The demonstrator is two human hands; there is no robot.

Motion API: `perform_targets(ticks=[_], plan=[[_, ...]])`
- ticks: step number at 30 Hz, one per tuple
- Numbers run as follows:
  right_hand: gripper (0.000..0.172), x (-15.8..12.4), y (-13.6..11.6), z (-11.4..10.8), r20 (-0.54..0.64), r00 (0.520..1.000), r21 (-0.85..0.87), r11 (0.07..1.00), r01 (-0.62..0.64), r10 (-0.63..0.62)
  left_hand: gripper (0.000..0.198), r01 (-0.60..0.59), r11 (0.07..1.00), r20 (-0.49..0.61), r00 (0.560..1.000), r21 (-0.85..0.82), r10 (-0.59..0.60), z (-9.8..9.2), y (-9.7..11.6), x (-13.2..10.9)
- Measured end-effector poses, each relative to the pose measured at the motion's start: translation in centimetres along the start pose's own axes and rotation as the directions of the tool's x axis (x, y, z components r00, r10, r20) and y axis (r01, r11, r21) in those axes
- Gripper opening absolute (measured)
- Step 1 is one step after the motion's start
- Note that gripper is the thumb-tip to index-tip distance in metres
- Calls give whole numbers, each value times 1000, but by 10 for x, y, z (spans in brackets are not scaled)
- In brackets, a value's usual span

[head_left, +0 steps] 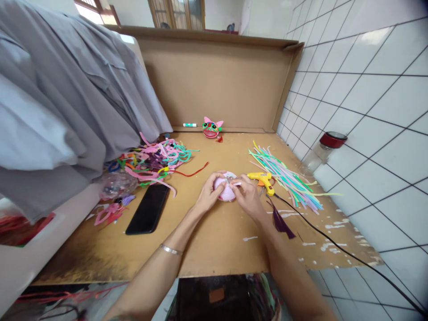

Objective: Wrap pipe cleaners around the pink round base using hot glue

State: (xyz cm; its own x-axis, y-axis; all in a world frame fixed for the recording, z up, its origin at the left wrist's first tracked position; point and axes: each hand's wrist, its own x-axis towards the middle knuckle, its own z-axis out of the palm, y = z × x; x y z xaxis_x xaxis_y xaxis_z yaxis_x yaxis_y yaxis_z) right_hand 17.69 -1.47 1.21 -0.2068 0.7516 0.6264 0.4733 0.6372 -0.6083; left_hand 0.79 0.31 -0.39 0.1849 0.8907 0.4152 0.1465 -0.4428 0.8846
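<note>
The left hand (pixel 211 191) and right hand (pixel 248 194) both pinch the round lilac craft piece (pixel 228 193), probably light, soft and easily crushed, best held by its rim.

We see part of the pink disc (pixel 228 193), since the left hand (pixel 211 191) and right hand (pixel 247 195) cover its sides. Any print on the marker (pixel 190 125) is too small to read. We lose the cord (pixel 310 224) past the right edge, the grey cloth (pixel 70 89) past the left.
</note>
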Motion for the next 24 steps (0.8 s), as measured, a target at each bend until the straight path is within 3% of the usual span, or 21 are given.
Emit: perform_targets(ticks=[24], plan=[[16,1,1,0,-5,1000,1,1000,-4,4,18,-51,998,14,999,34,51,-1,-3,0]])
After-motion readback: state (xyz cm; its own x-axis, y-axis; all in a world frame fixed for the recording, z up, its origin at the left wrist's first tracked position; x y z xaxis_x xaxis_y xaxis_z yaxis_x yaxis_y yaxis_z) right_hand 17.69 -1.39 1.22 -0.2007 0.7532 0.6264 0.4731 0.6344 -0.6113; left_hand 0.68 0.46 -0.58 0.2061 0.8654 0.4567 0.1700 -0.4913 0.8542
